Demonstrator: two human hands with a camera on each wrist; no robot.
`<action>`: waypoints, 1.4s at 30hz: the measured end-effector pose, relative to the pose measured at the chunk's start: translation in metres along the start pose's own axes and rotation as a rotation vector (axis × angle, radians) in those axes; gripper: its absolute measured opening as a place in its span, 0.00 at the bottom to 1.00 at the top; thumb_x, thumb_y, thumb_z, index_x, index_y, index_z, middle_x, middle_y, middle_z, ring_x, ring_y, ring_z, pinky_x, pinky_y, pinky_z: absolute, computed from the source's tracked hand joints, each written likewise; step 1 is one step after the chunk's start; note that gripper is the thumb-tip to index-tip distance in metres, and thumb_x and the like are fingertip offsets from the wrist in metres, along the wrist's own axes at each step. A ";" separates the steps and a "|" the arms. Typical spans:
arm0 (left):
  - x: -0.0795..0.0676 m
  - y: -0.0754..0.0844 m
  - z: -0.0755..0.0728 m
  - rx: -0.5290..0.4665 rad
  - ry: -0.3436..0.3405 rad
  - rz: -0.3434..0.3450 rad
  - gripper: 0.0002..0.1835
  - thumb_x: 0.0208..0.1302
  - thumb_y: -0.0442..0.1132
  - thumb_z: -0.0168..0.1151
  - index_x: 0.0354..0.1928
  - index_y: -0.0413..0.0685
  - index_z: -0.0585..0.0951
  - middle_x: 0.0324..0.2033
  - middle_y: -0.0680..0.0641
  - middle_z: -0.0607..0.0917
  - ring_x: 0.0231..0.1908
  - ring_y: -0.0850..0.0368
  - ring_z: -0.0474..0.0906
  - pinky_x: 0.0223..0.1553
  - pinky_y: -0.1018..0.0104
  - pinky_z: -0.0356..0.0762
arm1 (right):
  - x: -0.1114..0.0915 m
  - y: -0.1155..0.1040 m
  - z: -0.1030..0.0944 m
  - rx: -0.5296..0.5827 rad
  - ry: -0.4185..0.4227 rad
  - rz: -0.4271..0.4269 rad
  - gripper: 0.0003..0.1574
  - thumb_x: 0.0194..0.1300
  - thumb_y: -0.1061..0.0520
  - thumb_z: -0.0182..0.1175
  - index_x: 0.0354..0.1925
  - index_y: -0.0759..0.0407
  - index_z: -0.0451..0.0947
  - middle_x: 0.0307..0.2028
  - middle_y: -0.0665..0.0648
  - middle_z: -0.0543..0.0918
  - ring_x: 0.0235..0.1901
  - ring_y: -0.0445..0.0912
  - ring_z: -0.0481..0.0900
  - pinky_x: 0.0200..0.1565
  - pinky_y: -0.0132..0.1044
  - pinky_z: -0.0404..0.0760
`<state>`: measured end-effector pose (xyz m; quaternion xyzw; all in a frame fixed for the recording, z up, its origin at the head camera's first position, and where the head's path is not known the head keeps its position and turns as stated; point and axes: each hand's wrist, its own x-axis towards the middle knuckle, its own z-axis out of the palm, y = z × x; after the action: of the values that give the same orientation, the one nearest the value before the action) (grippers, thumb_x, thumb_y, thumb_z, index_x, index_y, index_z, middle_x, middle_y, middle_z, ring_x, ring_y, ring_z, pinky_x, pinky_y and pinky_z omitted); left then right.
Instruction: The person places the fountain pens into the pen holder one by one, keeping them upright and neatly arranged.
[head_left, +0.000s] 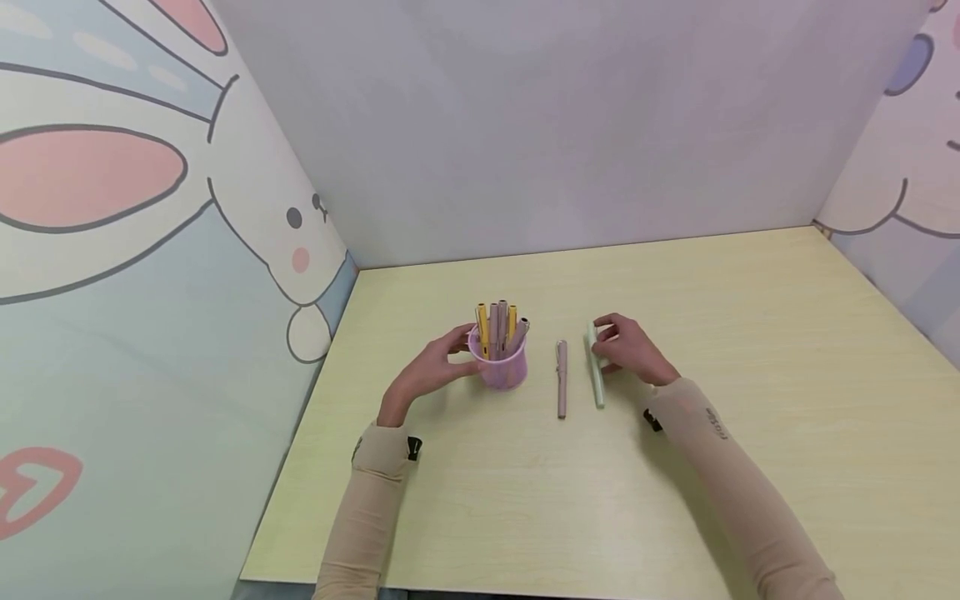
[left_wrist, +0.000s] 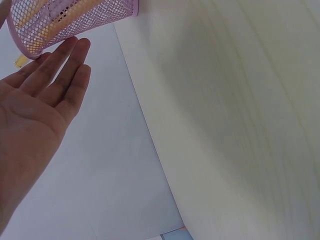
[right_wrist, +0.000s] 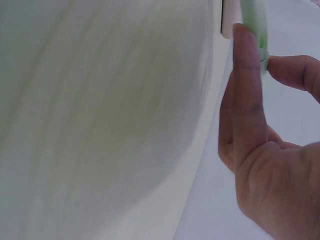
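My left hand (head_left: 433, 367) holds a pink mesh pen cup (head_left: 504, 373) from its left side, the thumb at the front and the fingers behind. In the left wrist view, the fingertips (left_wrist: 82, 45) meet the mesh wall. Several yellow and mauve pens (head_left: 497, 325) stand in the cup. My right hand (head_left: 632, 350) pinches a pale green pen (head_left: 597, 379) between thumb and fingers. That pen's grip also shows in the right wrist view. A mauve pen (head_left: 562, 379) with a clip lies on the table between the cup and the green pen.
The pale wood-grain table (head_left: 750, 350) meets a plain light wall (head_left: 562, 125) at the back. A wall with a cartoon rabbit (head_left: 255, 217) runs along the left edge, and another painted wall (head_left: 900, 192) stands at the right.
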<state>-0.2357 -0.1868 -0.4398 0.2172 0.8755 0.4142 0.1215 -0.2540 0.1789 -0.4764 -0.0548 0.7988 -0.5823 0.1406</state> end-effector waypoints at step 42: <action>-0.006 -0.001 0.000 -0.004 -0.008 -0.011 0.41 0.70 0.50 0.67 0.79 0.44 0.62 0.67 0.41 0.76 0.67 0.43 0.72 0.68 0.42 0.66 | -0.007 -0.016 0.015 0.274 0.223 -0.402 0.34 0.70 0.74 0.58 0.71 0.71 0.63 0.50 0.66 0.72 0.43 0.44 0.79 0.34 0.40 0.88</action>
<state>-0.2306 -0.1901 -0.4401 0.2139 0.8753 0.4143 0.1279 -0.2440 0.1625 -0.4644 -0.1283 0.6963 -0.7036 -0.0604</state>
